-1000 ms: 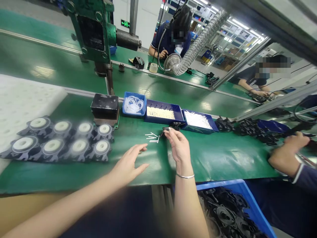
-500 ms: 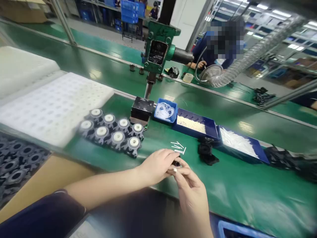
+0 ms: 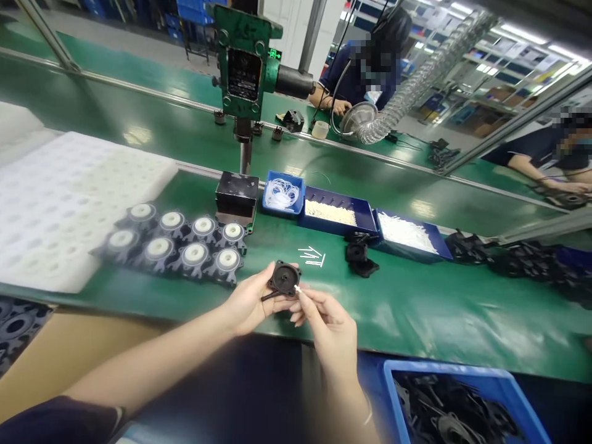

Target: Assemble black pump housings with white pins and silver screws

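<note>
The black round part [image 3: 283,279] was held above the near edge of the green surface [image 3: 416,302], in the closed grip of the left hand [image 3: 250,302], with its hollow face turned up. The right hand [image 3: 324,320] pinched a white pin [image 3: 298,288] between thumb and forefinger at the part's right rim. The pin appeared to touch the rim, though the view was too small to confirm this.

Just beyond the part lay a few loose white pins [image 3: 312,255]. To their right sat two more dark parts [image 3: 361,259]. Left of the part stood eight dark parts with white centres [image 3: 180,243] in two rows, and a white foam tray [image 3: 69,197] lay farther left.

Farther beyond the part ran a row of containers: a black block [image 3: 237,192], a small blue tray of white rings [image 3: 283,193], a blue tray of pale pellets [image 3: 333,213] and a blue tray of white pins [image 3: 407,232]. A green press [image 3: 243,58] rose behind the block.

Below and right of the part, a blue bin [image 3: 407,373] held more dark parts. Across the surface sat a co-worker [image 3: 356,80].
</note>
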`<state>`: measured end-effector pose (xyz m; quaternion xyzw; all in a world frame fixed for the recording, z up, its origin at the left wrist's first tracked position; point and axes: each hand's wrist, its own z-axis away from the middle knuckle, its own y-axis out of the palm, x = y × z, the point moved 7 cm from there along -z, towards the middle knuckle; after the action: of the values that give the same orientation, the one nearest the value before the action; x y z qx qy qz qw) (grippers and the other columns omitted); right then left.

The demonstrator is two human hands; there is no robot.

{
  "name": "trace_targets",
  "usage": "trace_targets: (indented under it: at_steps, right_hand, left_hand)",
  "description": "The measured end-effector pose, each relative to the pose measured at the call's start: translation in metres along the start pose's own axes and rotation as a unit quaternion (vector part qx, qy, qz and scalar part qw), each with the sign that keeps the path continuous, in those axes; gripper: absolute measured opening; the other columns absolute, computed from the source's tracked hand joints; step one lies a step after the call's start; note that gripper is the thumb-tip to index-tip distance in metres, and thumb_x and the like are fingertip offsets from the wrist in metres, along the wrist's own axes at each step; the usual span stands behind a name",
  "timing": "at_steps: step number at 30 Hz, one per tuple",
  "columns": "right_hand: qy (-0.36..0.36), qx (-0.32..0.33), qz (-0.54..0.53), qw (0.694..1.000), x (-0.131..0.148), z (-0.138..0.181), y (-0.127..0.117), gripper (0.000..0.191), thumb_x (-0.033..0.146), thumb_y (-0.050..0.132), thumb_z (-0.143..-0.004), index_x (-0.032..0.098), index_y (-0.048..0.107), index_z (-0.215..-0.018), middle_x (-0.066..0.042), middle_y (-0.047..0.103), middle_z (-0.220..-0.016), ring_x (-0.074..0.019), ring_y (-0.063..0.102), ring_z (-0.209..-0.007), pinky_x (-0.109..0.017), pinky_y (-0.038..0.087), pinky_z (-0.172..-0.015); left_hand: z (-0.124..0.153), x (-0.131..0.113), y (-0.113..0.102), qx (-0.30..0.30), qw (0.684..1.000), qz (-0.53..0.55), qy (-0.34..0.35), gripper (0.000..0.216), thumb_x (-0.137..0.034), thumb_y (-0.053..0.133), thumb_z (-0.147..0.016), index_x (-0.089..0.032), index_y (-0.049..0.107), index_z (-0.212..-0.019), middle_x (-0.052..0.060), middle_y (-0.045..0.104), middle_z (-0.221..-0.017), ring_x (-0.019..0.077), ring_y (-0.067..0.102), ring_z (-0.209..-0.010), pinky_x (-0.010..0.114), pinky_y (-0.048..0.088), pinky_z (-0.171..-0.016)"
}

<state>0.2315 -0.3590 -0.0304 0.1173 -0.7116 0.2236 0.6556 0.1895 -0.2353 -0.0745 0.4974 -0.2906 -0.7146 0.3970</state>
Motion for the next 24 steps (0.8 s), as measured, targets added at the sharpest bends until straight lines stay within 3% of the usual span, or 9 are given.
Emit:
trace_targets:
  at_steps: [8, 15, 19, 24]
  right_hand:
    - [-0.126, -0.022, 0.165, 0.978, 0.018, 0.003, 0.007, 0.013, 0.024, 0.058, -0.095, 0.021, 0.069, -0.101, 0.000, 0.069, -0.076, -0.0109, 0.063, -0.058, -0.024, 0.053, -0.060]
    - [-0.160, -0.037, 0.238, 0.957, 0.023, 0.003, 0.011, 0.014, 0.023, 0.055, -0.097, 0.020, 0.068, -0.100, 0.000, 0.068, -0.073, -0.0134, 0.065, -0.061, -0.025, 0.052, -0.062]
    - [-0.165, -0.035, 0.257, 0.952, 0.026, 0.004, 0.012, 0.014, 0.024, 0.053, -0.097, 0.021, 0.067, -0.098, -0.001, 0.069, -0.071, -0.0140, 0.065, -0.059, -0.026, 0.051, -0.061]
    - [-0.102, -0.008, 0.179, 0.978, 0.018, 0.004, 0.011, 0.015, 0.025, 0.053, -0.098, 0.022, 0.065, -0.090, 0.002, 0.067, -0.067, -0.0110, 0.061, -0.052, -0.023, 0.050, -0.057]
  left_hand:
    - [0.006, -0.003, 0.006, 0.007, 0.999, -0.034, 0.033, 0.048, -0.048, 0.051, -0.098, -0.017, 0.058, -0.132, 0.014, 0.071, -0.116, 0.0193, 0.070, -0.095, 0.032, 0.056, -0.092]
    - [0.009, -0.009, 0.009, 0.020, 0.982, -0.147, 0.120, 0.048, -0.051, 0.046, -0.099, -0.022, 0.053, -0.136, 0.012, 0.065, -0.130, 0.0244, 0.057, -0.126, 0.037, 0.044, -0.108]
    - [0.010, -0.013, 0.012, 0.045, 0.951, -0.246, 0.183, 0.049, -0.048, 0.043, -0.100, -0.021, 0.049, -0.140, 0.012, 0.058, -0.139, 0.0255, 0.049, -0.135, 0.040, 0.037, -0.115]
    - [0.013, -0.017, 0.008, 0.029, 0.892, -0.389, 0.231, 0.045, -0.043, 0.038, -0.103, -0.026, 0.047, -0.143, 0.008, 0.055, -0.144, 0.0240, 0.049, -0.135, 0.038, 0.032, -0.117]
